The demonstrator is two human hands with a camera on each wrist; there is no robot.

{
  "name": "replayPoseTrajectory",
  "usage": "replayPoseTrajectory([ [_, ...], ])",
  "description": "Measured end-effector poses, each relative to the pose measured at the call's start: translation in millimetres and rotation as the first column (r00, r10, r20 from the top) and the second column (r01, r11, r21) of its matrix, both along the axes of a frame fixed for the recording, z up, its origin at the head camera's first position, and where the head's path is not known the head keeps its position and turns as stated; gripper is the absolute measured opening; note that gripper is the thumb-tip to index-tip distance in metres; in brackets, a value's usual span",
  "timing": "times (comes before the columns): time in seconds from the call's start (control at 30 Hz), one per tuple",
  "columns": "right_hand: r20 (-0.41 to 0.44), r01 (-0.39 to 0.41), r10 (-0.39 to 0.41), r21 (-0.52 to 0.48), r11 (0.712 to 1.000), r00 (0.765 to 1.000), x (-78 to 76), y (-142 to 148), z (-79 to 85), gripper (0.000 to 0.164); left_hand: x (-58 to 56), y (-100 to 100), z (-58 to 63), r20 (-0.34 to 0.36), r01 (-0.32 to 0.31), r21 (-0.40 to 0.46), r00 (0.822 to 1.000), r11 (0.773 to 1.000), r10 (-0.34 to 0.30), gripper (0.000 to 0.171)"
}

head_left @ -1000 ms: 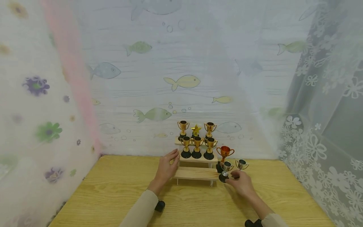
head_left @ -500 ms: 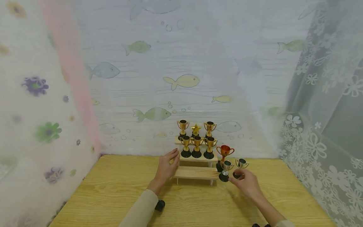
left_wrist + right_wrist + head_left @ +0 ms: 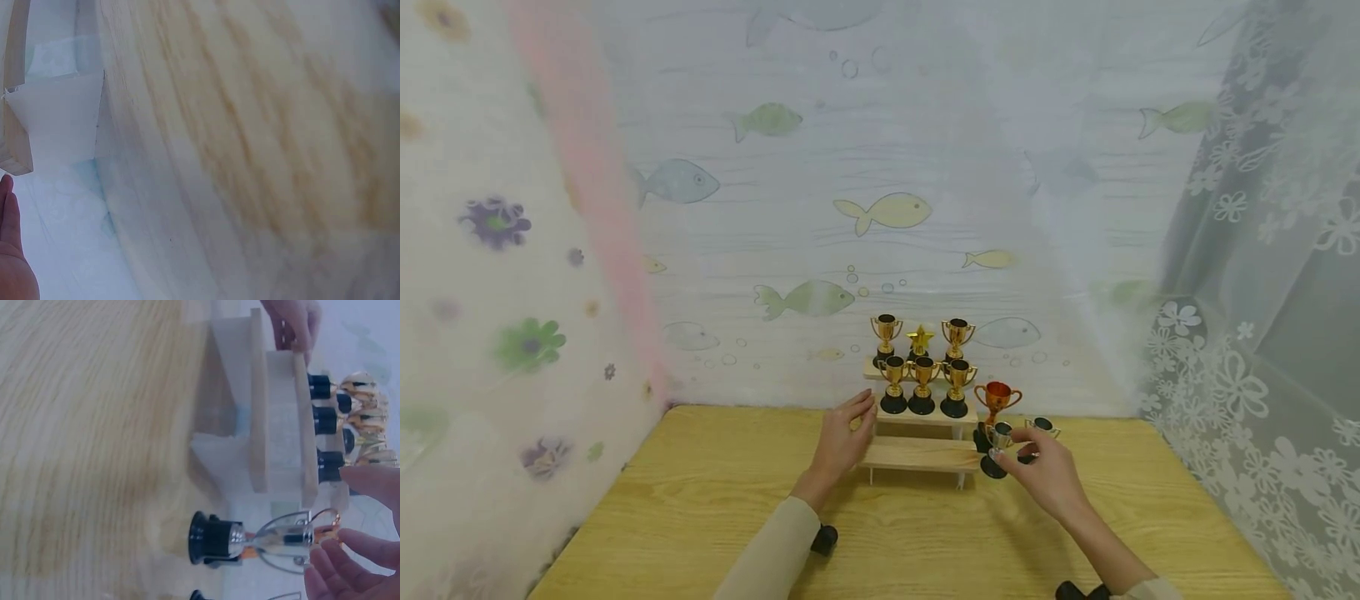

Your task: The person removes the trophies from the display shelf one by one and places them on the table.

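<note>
My left hand touches the left side of a three-step wooden display stand, fingers extended along it. In the left wrist view its fingers lie just below a board end. My right hand is at a small silver trophy cup on a black base, standing upright right of the lowest step. The right wrist view shows the thumb apart from the cup and the other fingertips near its rim. An orange trophy cup stands behind, and a second silver trophy cup is partly hidden by the right hand.
Three gold trophy cups line the middle step. Two more gold cups flank a gold star trophy on the top step. The wood-grain table meets a fish-patterned curtain at the back.
My right hand first drew back to the right from the silver trophy cup, then moved back to it, fingers now higher by its bowl. The left hand stays on the stand.
</note>
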State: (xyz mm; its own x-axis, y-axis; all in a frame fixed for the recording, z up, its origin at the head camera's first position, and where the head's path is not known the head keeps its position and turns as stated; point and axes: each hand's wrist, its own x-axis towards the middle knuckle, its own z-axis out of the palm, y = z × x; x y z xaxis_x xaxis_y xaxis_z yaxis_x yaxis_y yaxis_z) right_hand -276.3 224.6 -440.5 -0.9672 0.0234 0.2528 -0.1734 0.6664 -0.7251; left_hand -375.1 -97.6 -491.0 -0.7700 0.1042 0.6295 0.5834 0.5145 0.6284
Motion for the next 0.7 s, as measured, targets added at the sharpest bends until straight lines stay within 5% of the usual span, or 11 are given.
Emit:
replayPoseTrajectory([
  [0.7, -0.078, -0.047, 0.04, -0.084, 0.995, 0.996, -27.1, -40.0, 12.4, 0.047, -4.9, -0.6, -2.9, 0.008, -0.012, -0.002, 1.0, 1.0, 0.012, 0.031],
])
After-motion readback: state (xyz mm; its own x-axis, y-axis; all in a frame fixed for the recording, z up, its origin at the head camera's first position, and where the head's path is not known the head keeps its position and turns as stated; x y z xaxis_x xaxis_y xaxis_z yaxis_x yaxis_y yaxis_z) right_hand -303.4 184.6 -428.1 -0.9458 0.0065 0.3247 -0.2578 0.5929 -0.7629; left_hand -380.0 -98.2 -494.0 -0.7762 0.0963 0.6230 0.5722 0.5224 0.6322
